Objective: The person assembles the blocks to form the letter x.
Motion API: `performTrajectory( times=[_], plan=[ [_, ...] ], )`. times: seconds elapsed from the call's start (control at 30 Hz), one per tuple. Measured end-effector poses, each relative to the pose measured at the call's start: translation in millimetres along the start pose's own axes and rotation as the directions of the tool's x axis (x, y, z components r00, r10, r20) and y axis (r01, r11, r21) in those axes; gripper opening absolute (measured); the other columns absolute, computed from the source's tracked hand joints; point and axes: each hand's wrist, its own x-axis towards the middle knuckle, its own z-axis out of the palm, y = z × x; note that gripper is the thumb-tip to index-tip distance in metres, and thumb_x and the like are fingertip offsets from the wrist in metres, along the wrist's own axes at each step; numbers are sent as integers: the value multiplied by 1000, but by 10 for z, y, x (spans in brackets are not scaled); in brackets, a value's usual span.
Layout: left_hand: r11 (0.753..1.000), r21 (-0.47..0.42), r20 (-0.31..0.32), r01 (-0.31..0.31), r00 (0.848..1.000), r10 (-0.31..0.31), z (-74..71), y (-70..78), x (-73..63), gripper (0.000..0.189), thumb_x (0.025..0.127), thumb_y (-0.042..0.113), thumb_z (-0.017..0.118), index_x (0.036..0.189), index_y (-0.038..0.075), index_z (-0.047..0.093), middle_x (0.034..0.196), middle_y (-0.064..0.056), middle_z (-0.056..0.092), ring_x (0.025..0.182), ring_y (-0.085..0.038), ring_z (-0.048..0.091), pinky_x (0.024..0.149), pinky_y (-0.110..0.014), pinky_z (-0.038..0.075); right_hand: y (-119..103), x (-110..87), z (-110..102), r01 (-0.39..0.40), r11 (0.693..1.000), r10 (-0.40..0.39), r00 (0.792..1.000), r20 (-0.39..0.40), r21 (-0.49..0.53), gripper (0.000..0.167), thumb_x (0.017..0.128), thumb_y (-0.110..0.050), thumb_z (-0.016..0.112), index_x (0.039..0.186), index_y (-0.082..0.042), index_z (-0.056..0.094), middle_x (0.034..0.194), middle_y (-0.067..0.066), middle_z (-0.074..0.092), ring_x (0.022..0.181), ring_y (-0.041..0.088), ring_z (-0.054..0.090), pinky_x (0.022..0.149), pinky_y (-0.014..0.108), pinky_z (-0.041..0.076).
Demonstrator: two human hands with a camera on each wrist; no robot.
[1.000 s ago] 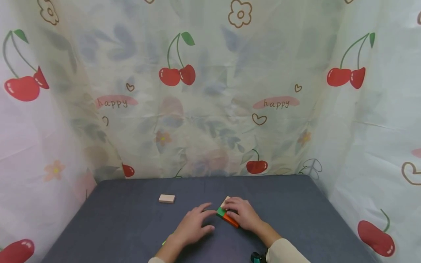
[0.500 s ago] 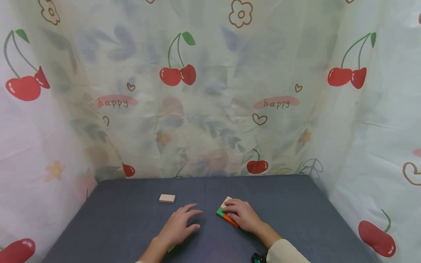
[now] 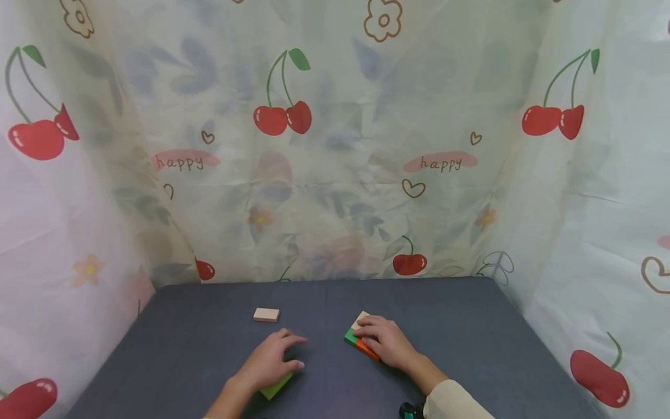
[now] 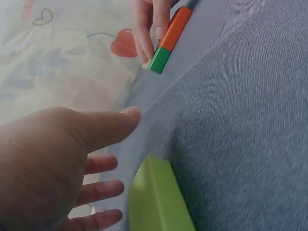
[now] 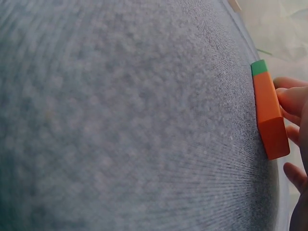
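My left hand [image 3: 269, 361] hovers with fingers extended above a light green block [image 3: 275, 388]. In the left wrist view that block [image 4: 156, 202] lies below the thumb, beside the fingertips, and nothing is held. My right hand [image 3: 389, 344] rests its fingers and thumb on a small group of touching blocks. The group shows an orange block [image 3: 367, 351], a green block [image 3: 350, 336] and a pale wooden block [image 3: 361, 318]. Part of the group is hidden under the fingers. In the right wrist view the thumb meets the orange block [image 5: 269, 110] along its upper edge.
A single pale wooden block [image 3: 266, 315] lies toward the back of the dark grey table [image 3: 199, 331], left of centre. A black object [image 3: 410, 411] is beside the right sleeve at the front. Patterned curtains [image 3: 335, 174] enclose the table at the back and sides.
My left hand has moved away from the block group, leftward and toward the front, over the light green block, which now shows more. My right hand stays on the group.
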Motion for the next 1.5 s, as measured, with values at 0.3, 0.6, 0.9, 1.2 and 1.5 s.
performTrajectory(
  times=[0.3,0.6,0.9,1.2,1.5],
  plan=[
    [997,-13,136,79,988,-76,-85,-82,-57,63,73,46,82,128,18,64,94,2,49,83,-16,47,71,-42,43,26,0,22,-14,999,14,1000,6,31,23,94,-13,63,114,-19,74,127,5,61,123,29,51,96,61,35],
    [991,-16,235,133,964,-126,-143,-107,-82,68,68,43,86,127,18,64,89,0,47,79,-18,46,67,-37,39,36,8,18,-9,1000,9,1000,-8,17,23,93,-12,64,112,-19,75,126,3,62,123,28,51,97,62,34],
    [994,-5,265,114,958,-108,-158,-133,-118,70,65,38,88,127,17,63,94,2,52,82,-17,50,72,-40,42,28,7,14,-15,999,15,1000,9,31,22,94,-13,63,113,-18,74,127,5,61,124,29,50,99,62,33],
    [993,-14,289,121,951,-112,-224,-138,-43,67,65,21,90,126,14,64,89,3,55,79,-16,51,71,-39,43,36,-2,-16,-15,999,15,1000,17,41,23,96,-15,62,115,-17,74,129,5,60,125,28,49,101,61,32],
    [992,-3,313,123,943,-116,-265,-191,52,54,67,13,88,118,12,69,87,2,56,78,-16,51,70,-38,44,67,-11,18,-9,999,8,1000,11,36,23,96,-16,62,115,-19,74,129,4,60,125,27,50,101,59,33]
  ],
)
